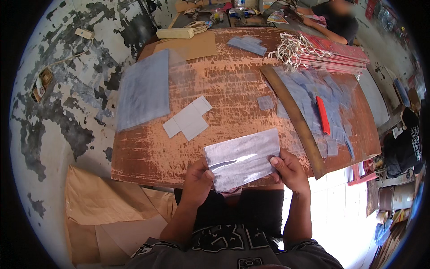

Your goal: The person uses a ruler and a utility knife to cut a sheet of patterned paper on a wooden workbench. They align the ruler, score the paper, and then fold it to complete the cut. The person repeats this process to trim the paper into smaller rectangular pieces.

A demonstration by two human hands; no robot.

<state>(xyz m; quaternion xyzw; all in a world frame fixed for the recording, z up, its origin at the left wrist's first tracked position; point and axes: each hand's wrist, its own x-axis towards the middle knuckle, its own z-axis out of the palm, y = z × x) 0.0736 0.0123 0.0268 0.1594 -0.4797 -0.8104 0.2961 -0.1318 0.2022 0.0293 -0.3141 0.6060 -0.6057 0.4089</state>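
Observation:
Between my two hands is a rectangular stack of clear plastic sheets (pixel 244 157), shiny and slightly tilted, above the table's near edge. My left hand (pixel 198 179) grips its left end, thumb on top. On the right end, my right hand (pixel 289 168) pinches it with the thumb on the upper face; the fingers beneath are mostly hidden. Just beyond lies a white cross-shaped piece of card (pixel 189 119). A red cutter knife (pixel 322 115) rests on cut plastic pieces (pixel 300 92) to the right, beside a long brown strip (pixel 293 119) that looks like a ruler.
A large plastic sheet stack (pixel 145 89) covers the table's left side, near brown cardboard (pixel 192 47). Red flat items with white cords (pixel 318 51) are piled at the far right. Another person (pixel 336 20) sits beyond them. Brown paper (pixel 107 197) lies below left.

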